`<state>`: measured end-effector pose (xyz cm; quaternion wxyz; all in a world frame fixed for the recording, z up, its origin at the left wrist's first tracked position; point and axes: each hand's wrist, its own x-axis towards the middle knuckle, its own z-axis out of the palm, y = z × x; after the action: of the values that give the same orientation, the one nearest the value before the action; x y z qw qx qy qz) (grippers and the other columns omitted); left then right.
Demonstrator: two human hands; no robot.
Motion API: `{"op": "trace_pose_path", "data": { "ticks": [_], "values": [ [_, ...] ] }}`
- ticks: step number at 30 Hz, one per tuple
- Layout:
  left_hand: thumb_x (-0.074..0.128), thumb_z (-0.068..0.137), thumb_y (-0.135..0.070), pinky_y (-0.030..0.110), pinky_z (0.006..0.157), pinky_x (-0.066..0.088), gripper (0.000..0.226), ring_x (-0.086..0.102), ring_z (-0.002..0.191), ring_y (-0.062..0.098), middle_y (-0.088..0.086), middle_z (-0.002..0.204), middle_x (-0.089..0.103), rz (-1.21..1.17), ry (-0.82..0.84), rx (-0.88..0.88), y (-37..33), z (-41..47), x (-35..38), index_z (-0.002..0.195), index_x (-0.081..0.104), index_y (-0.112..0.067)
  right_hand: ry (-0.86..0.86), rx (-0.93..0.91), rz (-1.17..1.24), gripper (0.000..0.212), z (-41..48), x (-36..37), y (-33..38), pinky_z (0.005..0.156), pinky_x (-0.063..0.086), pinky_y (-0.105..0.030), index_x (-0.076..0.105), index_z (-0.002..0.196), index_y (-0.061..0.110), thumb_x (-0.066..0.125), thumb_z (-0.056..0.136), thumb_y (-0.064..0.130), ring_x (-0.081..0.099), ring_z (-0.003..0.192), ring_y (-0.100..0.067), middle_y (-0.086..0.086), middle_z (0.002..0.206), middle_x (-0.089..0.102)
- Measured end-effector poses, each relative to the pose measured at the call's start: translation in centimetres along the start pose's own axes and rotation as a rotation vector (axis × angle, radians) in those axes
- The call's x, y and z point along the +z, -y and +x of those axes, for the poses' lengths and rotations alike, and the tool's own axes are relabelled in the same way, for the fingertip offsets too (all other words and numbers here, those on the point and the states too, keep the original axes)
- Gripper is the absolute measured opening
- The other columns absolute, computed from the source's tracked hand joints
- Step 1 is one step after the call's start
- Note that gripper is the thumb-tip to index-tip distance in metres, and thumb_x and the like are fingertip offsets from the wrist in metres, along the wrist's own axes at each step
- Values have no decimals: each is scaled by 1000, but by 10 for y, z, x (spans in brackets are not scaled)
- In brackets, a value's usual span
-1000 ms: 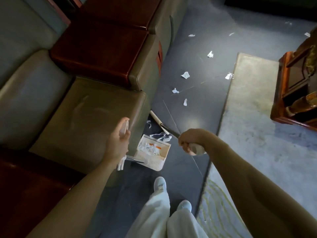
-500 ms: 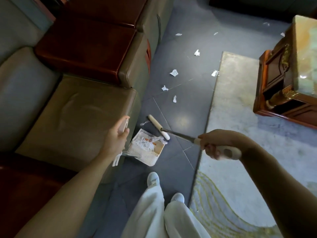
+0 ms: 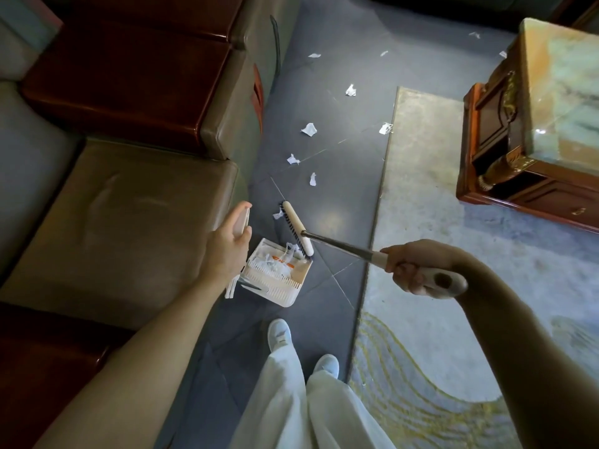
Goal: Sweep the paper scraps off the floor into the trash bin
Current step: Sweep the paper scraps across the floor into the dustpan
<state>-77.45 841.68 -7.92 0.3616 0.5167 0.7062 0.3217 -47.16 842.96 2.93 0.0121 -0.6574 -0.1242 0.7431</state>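
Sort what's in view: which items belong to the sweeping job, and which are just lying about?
Job: broom in the right hand; dustpan held by the left hand; loose paper scraps.
Lying about: sofa; rug; wooden table.

White paper scraps [image 3: 309,129], cream dustpan [image 3: 281,286], grey floor [image 3: 337,102], gold-swirled rug [image 3: 421,367]

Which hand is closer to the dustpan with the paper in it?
Left. The left hand grips the dustpan handle, right beside the dustpan. The right hand holds the broom handle farther to the right, over the edge of the rug.
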Motion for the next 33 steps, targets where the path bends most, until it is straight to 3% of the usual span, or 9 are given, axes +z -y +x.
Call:
{"op": "trace_pose_path", "data": {
  "ticks": [5,8,13,18,22,25,29,31,33],
  "values": [
    [49,95,-14,55,79,52,41,58,98,49,26,113,62,14,-3,-2,-3,4,-3,131,52,-34,34,-38,20,12,-9,-5,10,26,31,-13,45,93,9,38,92,0,39,29,-5,-1,44,39],
    [48,96,-14,53,81,52,40,58,101,49,26,114,62,23,-11,-3,-2,6,-9,134,51,-29,28,-131,-12,25,1,-4,19,28,33,-14,49,109,9,37,92,-4,39,31,-5,-1,47,40],
    [49,96,-9,55,82,50,41,57,101,52,29,113,61,-9,-30,-24,-2,14,-9,132,53,-27,-54,-235,-212,30,72,11,21,33,31,-15,43,110,16,37,90,-5,37,35,-8,-3,49,40],
    [51,95,-9,55,81,51,42,58,99,51,28,111,62,-16,-32,-34,-1,21,-3,131,54,-31,-104,-122,-483,30,137,14,-15,34,36,-18,38,116,22,40,93,3,38,29,-12,-9,48,41],
    [51,96,-11,54,78,52,41,58,96,52,28,110,62,-18,-25,-53,1,25,-4,130,53,-34,-147,-69,-641,58,147,13,-45,35,37,-18,35,137,34,51,89,7,39,27,-11,-9,53,45],
    [51,95,-11,53,74,52,41,57,94,53,29,110,61,-30,-30,-71,-2,25,-4,128,54,-35,-127,-32,-735,69,128,10,-67,37,41,-20,30,141,34,52,84,4,46,30,-11,-11,61,53],
    [51,95,-7,59,85,48,41,55,102,53,30,114,60,-33,-18,-84,-12,22,1,129,55,-30,-41,-25,-763,59,85,-14,-72,36,38,-19,39,134,23,47,81,-2,43,29,-12,-8,51,49],
    [52,95,-8,53,79,52,39,59,94,50,30,114,60,-36,-29,-85,-12,20,2,129,55,-28,-13,-34,-787,47,62,-28,-65,33,35,-18,43,126,13,44,82,-6,40,28,-12,-3,41,46],
    [53,95,-8,28,52,55,39,63,63,21,25,104,63,-44,-43,-74,-9,20,2,128,55,-29,1,-50,-745,46,40,-38,-54,33,34,-17,44,118,23,42,84,-8,40,28,-12,0,38,45]
  ]
}}
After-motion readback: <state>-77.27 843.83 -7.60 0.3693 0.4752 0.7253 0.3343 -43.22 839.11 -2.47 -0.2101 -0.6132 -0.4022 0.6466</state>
